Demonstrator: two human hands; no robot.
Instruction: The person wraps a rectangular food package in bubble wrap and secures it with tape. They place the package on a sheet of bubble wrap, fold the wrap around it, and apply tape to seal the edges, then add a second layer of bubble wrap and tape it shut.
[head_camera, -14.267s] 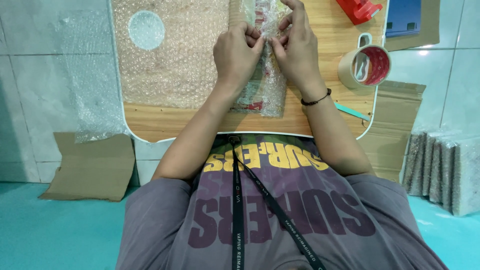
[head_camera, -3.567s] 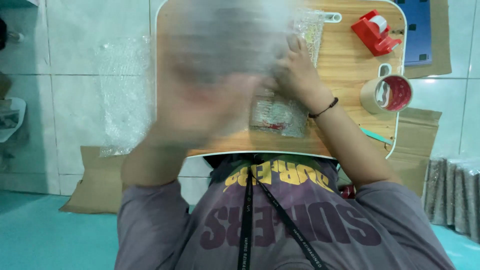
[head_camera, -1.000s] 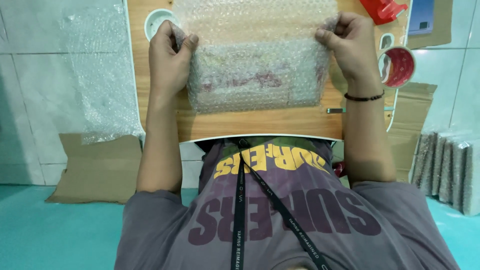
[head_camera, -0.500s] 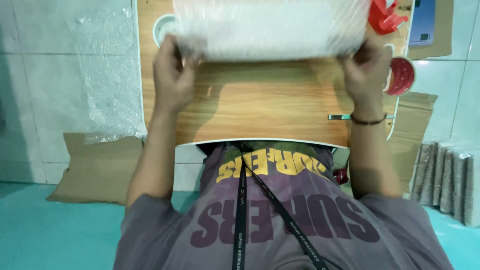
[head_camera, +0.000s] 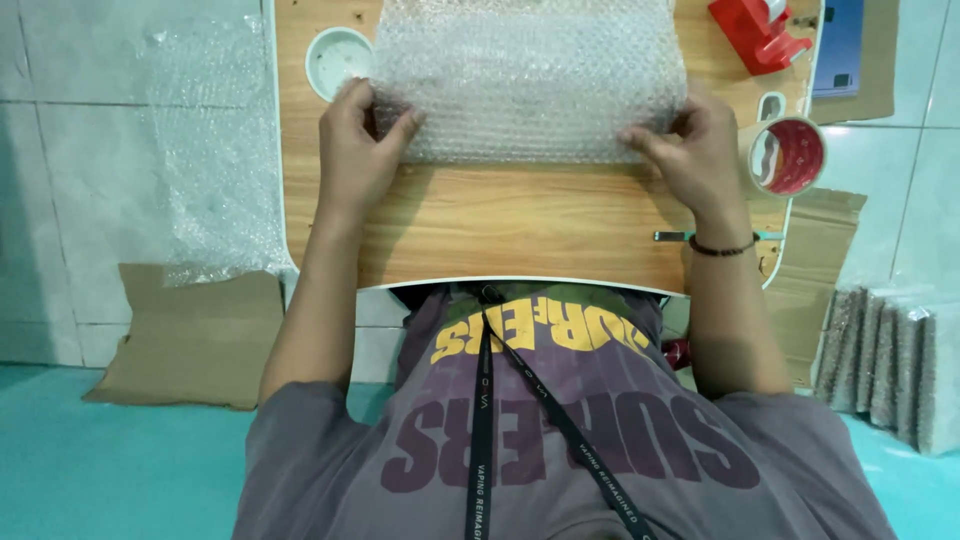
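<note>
A bundle wrapped in clear bubble wrap (head_camera: 530, 80) lies across the far half of a small wooden lap table (head_camera: 520, 225). My left hand (head_camera: 358, 150) grips the bundle's near left corner, fingers curled on the wrap. My right hand (head_camera: 690, 150), with a dark bracelet at the wrist, pinches the near right corner. What is inside the wrap is hidden.
A red tape dispenser (head_camera: 760, 35) sits at the table's far right, and a roll of tape (head_camera: 790, 157) by my right hand. A round white recess (head_camera: 338, 60) is in the far left. A pen (head_camera: 672, 236) lies near the right edge. Loose bubble wrap (head_camera: 210, 170) and cardboard (head_camera: 190, 340) lie on the floor to the left, wrapped packs (head_camera: 890, 365) to the right.
Both hands rolled the wrapped bundle away from me, across the table toward the far edge. The pink item seen through the wrap a second ago no longer shows.
</note>
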